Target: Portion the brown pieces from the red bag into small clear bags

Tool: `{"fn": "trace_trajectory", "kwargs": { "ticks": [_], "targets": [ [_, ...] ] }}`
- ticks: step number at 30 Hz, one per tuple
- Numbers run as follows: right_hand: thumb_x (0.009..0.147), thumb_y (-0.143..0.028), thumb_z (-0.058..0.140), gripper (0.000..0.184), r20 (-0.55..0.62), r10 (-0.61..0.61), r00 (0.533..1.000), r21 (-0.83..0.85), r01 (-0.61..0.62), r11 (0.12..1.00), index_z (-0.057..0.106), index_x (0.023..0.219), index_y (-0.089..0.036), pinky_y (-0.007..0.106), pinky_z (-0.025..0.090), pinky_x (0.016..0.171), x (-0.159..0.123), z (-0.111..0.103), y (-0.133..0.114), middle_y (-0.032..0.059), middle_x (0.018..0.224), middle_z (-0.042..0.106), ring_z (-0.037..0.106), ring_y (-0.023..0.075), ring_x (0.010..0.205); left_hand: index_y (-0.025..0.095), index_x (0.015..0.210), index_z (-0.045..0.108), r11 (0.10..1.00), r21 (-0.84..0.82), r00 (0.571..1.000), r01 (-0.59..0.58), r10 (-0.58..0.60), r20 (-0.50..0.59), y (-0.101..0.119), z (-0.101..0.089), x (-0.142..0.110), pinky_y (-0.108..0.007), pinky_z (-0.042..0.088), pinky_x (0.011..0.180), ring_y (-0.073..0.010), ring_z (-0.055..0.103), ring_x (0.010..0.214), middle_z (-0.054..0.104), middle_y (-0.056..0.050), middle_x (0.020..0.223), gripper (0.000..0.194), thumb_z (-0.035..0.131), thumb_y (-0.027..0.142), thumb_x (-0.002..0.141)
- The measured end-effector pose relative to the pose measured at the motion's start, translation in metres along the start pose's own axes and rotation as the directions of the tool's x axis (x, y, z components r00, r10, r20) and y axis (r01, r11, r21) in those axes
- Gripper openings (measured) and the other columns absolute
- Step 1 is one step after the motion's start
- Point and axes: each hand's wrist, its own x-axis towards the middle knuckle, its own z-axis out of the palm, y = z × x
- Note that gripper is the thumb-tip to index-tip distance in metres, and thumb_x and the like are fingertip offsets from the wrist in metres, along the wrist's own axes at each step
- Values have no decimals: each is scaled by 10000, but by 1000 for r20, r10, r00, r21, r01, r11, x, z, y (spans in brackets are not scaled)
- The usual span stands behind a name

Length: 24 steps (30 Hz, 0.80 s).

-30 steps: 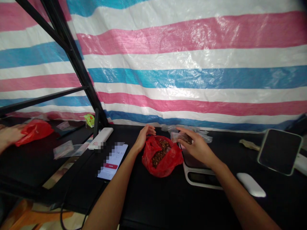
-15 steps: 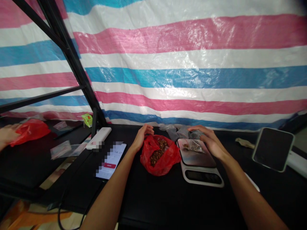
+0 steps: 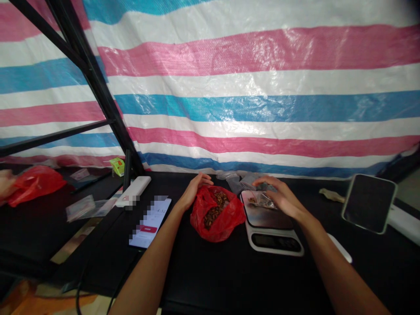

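Note:
A red plastic bag (image 3: 226, 218) full of brown bits lies open on the black table. My left hand (image 3: 192, 192) rests against its left rim with the fingers stretched out. Just right of the bag stands a white kitchen scale (image 3: 274, 239) with a dark plate. A small clear bag (image 3: 259, 200) holding a few brown bits lies on the plate. My right hand (image 3: 282, 199) hovers over the plate's far side, fingers bent down onto that small bag. More crumpled clear bags (image 3: 238, 180) lie behind the scale.
A lit phone (image 3: 151, 221) and a white power bank (image 3: 133, 191) lie left of my arm. A second dark-topped scale (image 3: 369, 202) stands at the right, a white oblong (image 3: 341, 248) beside my forearm. At far left, another person's red bag (image 3: 34, 183) and clear bags (image 3: 85, 208). Striped tarp behind.
My right hand set the small clear bag down on the scale's plate, drew aside, then came back over it. My left hand stayed at the red bag's rim.

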Motion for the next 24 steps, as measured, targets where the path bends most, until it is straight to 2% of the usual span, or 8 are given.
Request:
{"fn": "trace_trajectory", "kwargs": {
  "ticks": [6,9,13,18,21,24],
  "targets": [
    [665,-196,500,413,4,5,1000,31,-5,999,759,984,-235,489,471,1005,0,1,-2,75,1085,759,667,315,1073,167,1021,656,999,-28,994,28,-25,110,9,6,-8,-309,526,727,-227,711,844,757,-101,1022,524,700,645,810],
    [678,-189,516,401,25,6,1000,29,-7,1000,760,992,-237,489,477,1008,0,1,1,76,1092,763,673,315,1076,179,1036,654,998,-53,990,31,-23,142,13,5,-10,-297,505,682,-196,676,752,754,-94,1016,434,712,551,818],
    [701,-188,542,409,105,21,994,54,-26,998,761,1042,-246,501,486,1016,-2,1,8,75,1150,768,681,328,1114,190,1064,659,999,-34,983,29,-23,183,15,5,-10,-247,421,592,-140,586,632,736,-68,897,368,688,479,839],
    [735,-180,573,449,189,36,981,23,-42,999,761,1133,-267,525,500,1009,-5,-1,8,74,1231,753,676,343,1150,176,1057,671,999,14,968,51,-53,245,12,8,-10,-252,408,614,-147,575,616,665,-32,714,371,696,460,819],
    [796,-280,667,348,216,48,975,-26,-44,999,768,1129,-277,531,499,1014,-5,1,4,71,1198,758,676,340,1138,163,1053,684,995,59,947,75,-89,308,11,11,-13,-254,401,626,-143,571,620,650,-26,697,357,732,404,794],
    [809,-348,715,343,181,76,981,-7,-76,997,749,1141,-270,494,536,951,-3,8,0,68,1142,753,694,308,1048,169,1098,682,989,92,910,118,-144,388,13,15,-17,-259,411,655,-148,590,655,657,-28,729,374,753,369,790]
  ]
}}
